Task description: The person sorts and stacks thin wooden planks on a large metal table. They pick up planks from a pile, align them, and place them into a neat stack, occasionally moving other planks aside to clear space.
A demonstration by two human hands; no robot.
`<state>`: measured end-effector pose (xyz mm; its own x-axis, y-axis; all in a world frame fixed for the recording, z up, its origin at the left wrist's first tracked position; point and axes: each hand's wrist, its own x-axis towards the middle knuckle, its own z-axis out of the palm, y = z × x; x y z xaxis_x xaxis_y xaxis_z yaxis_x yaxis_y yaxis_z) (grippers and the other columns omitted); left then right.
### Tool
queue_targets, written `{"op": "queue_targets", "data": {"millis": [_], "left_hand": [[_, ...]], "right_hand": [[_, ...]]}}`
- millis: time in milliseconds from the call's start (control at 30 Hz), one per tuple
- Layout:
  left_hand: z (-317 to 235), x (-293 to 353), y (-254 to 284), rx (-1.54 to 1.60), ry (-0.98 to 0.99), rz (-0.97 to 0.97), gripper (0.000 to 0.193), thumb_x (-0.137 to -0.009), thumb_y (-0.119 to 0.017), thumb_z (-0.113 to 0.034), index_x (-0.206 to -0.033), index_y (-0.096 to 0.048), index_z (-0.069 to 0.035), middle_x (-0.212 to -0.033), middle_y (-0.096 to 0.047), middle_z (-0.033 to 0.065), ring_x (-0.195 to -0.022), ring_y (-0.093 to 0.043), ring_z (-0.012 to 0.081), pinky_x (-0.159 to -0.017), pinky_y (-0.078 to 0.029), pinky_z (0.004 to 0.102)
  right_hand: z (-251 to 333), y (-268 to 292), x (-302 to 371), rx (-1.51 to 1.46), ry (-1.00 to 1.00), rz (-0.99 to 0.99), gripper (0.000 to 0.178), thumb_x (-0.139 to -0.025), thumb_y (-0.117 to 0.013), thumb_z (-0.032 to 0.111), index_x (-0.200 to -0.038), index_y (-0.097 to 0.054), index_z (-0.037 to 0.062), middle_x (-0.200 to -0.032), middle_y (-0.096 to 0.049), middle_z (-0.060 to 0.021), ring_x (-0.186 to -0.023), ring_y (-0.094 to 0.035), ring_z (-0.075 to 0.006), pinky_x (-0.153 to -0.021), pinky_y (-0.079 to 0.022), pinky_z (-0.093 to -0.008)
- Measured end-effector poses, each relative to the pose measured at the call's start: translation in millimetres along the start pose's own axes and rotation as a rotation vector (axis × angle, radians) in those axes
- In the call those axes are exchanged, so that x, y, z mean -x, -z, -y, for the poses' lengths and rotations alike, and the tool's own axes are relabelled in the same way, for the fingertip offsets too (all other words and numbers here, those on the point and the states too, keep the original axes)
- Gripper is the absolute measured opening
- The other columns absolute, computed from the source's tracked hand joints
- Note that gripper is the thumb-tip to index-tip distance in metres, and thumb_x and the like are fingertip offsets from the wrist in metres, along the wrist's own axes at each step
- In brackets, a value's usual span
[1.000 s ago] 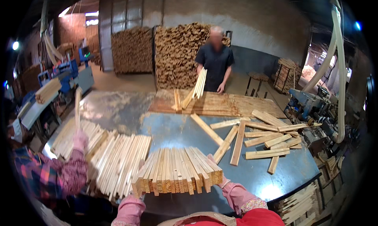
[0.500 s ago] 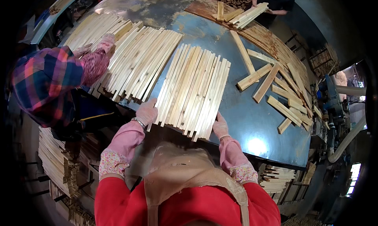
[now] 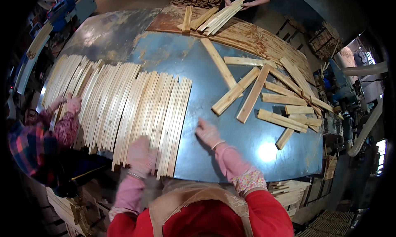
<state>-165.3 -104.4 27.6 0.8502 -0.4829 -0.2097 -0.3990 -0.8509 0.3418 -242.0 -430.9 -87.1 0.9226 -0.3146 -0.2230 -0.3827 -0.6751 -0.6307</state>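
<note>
My left hand [image 3: 141, 156], in a pale pink glove, lies over the near ends of a row of narrow wooden strips [image 3: 159, 109]; it is somewhat blurred and seems to grip nothing. The strips lie side by side on the blue-grey metal table [image 3: 196, 162], against a wider row of similar strips [image 3: 109, 105] on their left. Just right of the row, my right hand [image 3: 208, 133] is over bare metal, apart from the wood. It holds nothing, its forefinger reaching out.
At left, a co-worker's gloved hands [image 3: 71, 105] touch the far-left strips. Loose boards [image 3: 253, 94] lie crisscrossed on the right of the table. Across a wooden panel [image 3: 264, 43], another person's hands [image 3: 246, 5] hold several pale strips [image 3: 220, 17].
The separate row of strips has shifted left and now meets the neighbouring row. My right hand has come off its right side; my left has moved onto its near ends. The view has shifted.
</note>
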Motion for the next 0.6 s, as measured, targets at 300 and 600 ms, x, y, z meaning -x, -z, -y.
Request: {"op": "queue_targets", "data": {"millis": [300,600], "left_hand": [[-93,-46,-124,-0.267,-0.061,-0.163,0.079,-0.08,-0.081,-0.037,-0.149,-0.054,-0.011,-0.152,-0.048,0.0192,-0.143,-0.043,0.0414,-0.123,-0.027,0.0661],[-88,-28,-128,-0.22,-0.006,-0.21,0.066,-0.089,-0.074,-0.03,-0.149,-0.055,-0.013,-0.152,-0.052,0.0183,-0.145,-0.044,0.0391,-0.122,-0.03,0.0633]], "right_hand": [[-148,125,-239,0.375,-0.13,-0.454,0.077,-0.087,-0.08,0.041,-0.149,-0.056,0.0034,-0.146,-0.062,-0.0239,-0.136,-0.056,-0.0428,-0.117,-0.045,-0.0491],[-195,146,-104,0.516,-0.012,-0.281,0.068,-0.091,-0.075,0.04,-0.142,-0.056,-0.0006,-0.127,-0.064,-0.0249,-0.117,-0.063,-0.0439,-0.099,-0.052,-0.0544]]}}
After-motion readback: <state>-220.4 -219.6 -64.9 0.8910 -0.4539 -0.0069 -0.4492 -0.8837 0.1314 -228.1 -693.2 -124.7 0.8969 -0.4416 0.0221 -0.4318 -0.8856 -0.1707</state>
